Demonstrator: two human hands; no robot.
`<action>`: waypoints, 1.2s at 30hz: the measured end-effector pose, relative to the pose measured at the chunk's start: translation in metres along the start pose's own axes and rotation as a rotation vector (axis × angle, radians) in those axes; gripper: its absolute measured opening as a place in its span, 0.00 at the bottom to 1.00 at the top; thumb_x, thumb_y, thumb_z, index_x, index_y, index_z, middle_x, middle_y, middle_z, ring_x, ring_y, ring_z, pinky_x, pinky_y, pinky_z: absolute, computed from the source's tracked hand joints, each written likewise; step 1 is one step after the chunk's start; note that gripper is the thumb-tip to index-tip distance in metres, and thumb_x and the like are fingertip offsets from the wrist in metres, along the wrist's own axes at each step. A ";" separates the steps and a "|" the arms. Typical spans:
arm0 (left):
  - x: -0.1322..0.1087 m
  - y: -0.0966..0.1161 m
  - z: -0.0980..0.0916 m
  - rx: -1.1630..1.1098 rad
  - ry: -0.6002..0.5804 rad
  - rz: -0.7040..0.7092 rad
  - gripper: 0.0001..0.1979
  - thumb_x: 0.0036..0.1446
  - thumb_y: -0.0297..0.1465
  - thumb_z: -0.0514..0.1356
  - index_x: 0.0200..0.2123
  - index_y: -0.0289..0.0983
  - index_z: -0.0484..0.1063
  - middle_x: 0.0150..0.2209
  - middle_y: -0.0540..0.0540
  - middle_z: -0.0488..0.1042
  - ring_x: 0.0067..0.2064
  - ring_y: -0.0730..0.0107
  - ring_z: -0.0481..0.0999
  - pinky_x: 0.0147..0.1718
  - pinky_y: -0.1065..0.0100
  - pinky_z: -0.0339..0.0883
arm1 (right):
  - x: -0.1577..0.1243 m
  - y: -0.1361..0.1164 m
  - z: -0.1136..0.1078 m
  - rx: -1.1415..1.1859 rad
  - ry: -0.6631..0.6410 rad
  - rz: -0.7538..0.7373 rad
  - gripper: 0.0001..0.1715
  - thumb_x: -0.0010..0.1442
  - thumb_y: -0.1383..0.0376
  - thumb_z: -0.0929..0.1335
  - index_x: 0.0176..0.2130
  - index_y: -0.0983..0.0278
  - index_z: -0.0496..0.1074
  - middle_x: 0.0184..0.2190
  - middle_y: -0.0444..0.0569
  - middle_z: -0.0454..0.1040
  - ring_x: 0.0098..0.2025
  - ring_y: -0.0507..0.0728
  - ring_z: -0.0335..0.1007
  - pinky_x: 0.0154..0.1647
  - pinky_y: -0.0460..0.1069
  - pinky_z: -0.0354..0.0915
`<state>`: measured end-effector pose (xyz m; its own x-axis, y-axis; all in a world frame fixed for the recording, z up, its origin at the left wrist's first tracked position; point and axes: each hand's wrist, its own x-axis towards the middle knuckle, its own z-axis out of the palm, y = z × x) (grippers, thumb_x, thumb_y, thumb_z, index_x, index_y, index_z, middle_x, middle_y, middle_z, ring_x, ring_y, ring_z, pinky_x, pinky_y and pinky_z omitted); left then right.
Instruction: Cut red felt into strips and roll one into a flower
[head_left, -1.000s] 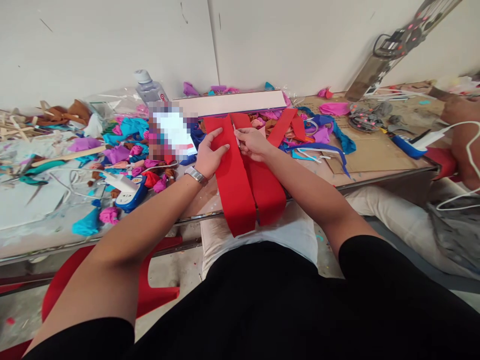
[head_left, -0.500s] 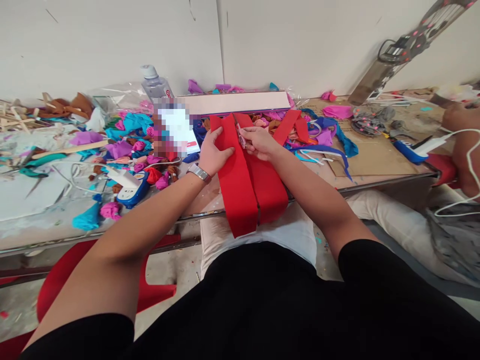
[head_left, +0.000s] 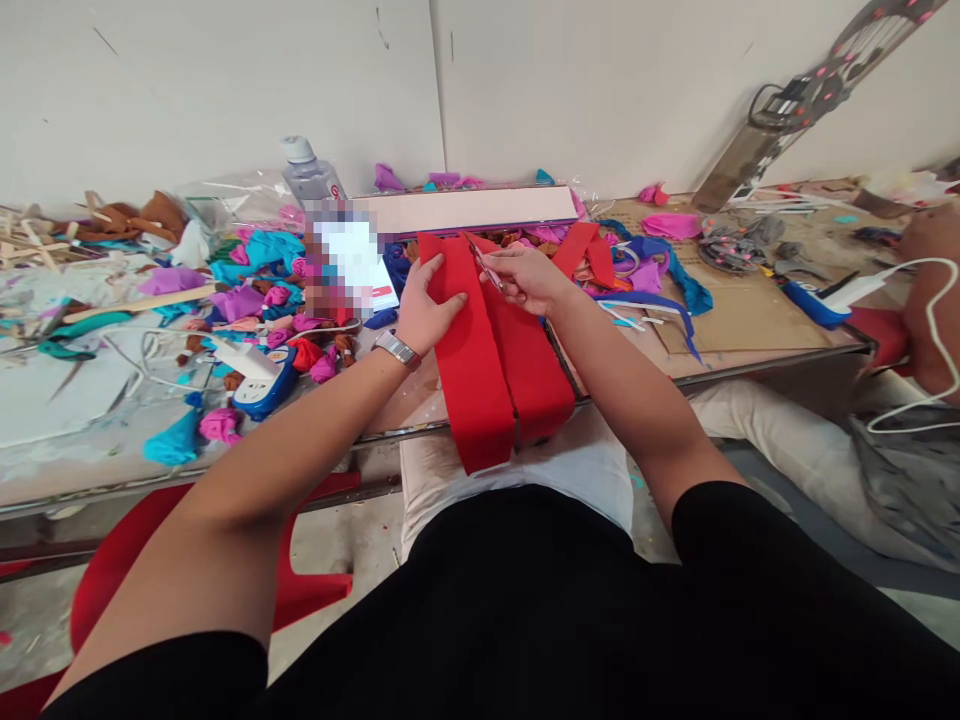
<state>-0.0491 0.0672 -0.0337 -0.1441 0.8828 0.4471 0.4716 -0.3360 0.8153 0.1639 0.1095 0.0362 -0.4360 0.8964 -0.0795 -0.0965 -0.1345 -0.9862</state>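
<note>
A long red sheet [head_left: 476, 375], crepe paper or cloth by its look, runs from the table over its front edge, with a slit splitting it lengthwise. My left hand [head_left: 429, 312] grips the left strip near its far end, thumb on top. In my right hand [head_left: 529, 282] is a small pair of scissors [head_left: 490, 274], its blades at the far end of the slit and pointing away from me. My right fingers are closed around the handles and partly hide them. Red offcuts [head_left: 585, 255] lie just right of that hand.
Left of my hands are a lit phone [head_left: 356, 265], a water bottle [head_left: 311, 172], a blue power socket [head_left: 264, 385] and many coloured scraps. A long pale box [head_left: 465, 210] lies behind. Cardboard [head_left: 750, 325] and another person's arm [head_left: 930, 300] are at the right.
My right hand has drawn slightly to the right and the scissors have turned, now lying more slanted at the slit's far end. My left hand keeps its place on the red sheet.
</note>
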 end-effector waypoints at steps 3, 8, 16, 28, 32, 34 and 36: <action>0.000 -0.001 -0.001 -0.011 0.002 -0.006 0.41 0.47 0.32 0.74 0.66 0.42 0.73 0.74 0.40 0.65 0.78 0.44 0.60 0.81 0.46 0.49 | 0.000 -0.001 0.001 0.007 0.011 -0.006 0.15 0.64 0.62 0.79 0.32 0.67 0.77 0.27 0.46 0.83 0.14 0.42 0.53 0.09 0.41 0.45; -0.002 0.005 -0.002 0.007 -0.027 0.012 0.40 0.49 0.33 0.73 0.67 0.41 0.72 0.74 0.39 0.65 0.79 0.43 0.58 0.81 0.45 0.46 | -0.003 -0.002 0.004 0.018 0.003 0.016 0.15 0.67 0.66 0.77 0.29 0.67 0.75 0.25 0.45 0.81 0.14 0.41 0.51 0.10 0.41 0.44; -0.005 0.011 -0.001 0.015 -0.032 0.043 0.39 0.50 0.32 0.72 0.67 0.41 0.72 0.73 0.39 0.67 0.77 0.44 0.61 0.80 0.45 0.50 | -0.002 -0.001 0.008 0.024 0.033 0.023 0.17 0.71 0.71 0.72 0.29 0.67 0.74 0.22 0.42 0.77 0.13 0.41 0.49 0.11 0.41 0.43; -0.006 0.012 -0.001 0.019 -0.031 0.054 0.39 0.50 0.32 0.72 0.67 0.41 0.73 0.73 0.40 0.67 0.78 0.45 0.61 0.80 0.45 0.50 | -0.001 0.007 0.015 -0.004 0.073 0.032 0.16 0.71 0.71 0.71 0.30 0.64 0.71 0.22 0.41 0.74 0.15 0.43 0.48 0.13 0.39 0.47; -0.006 0.011 -0.001 0.022 -0.035 0.051 0.39 0.50 0.32 0.72 0.67 0.40 0.72 0.73 0.39 0.66 0.77 0.44 0.61 0.80 0.45 0.50 | 0.001 0.011 0.015 -0.021 0.075 -0.004 0.19 0.69 0.71 0.73 0.27 0.64 0.69 0.19 0.40 0.72 0.14 0.43 0.47 0.13 0.40 0.47; -0.006 0.011 -0.002 0.023 -0.035 0.043 0.39 0.50 0.32 0.72 0.68 0.41 0.72 0.74 0.39 0.66 0.78 0.44 0.60 0.81 0.45 0.48 | 0.001 0.012 0.014 -0.053 0.053 -0.034 0.21 0.68 0.69 0.74 0.25 0.63 0.67 0.16 0.38 0.67 0.14 0.44 0.47 0.13 0.41 0.46; -0.005 0.010 -0.002 0.027 -0.037 0.027 0.40 0.50 0.32 0.72 0.68 0.41 0.72 0.74 0.40 0.65 0.80 0.43 0.56 0.81 0.44 0.46 | 0.001 0.012 0.013 -0.100 0.040 -0.063 0.22 0.68 0.68 0.75 0.24 0.63 0.67 0.14 0.36 0.62 0.15 0.45 0.47 0.13 0.41 0.45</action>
<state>-0.0454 0.0583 -0.0271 -0.0991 0.8851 0.4547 0.4985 -0.3513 0.7925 0.1510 0.1034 0.0257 -0.3956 0.9182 -0.0210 -0.0323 -0.0367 -0.9988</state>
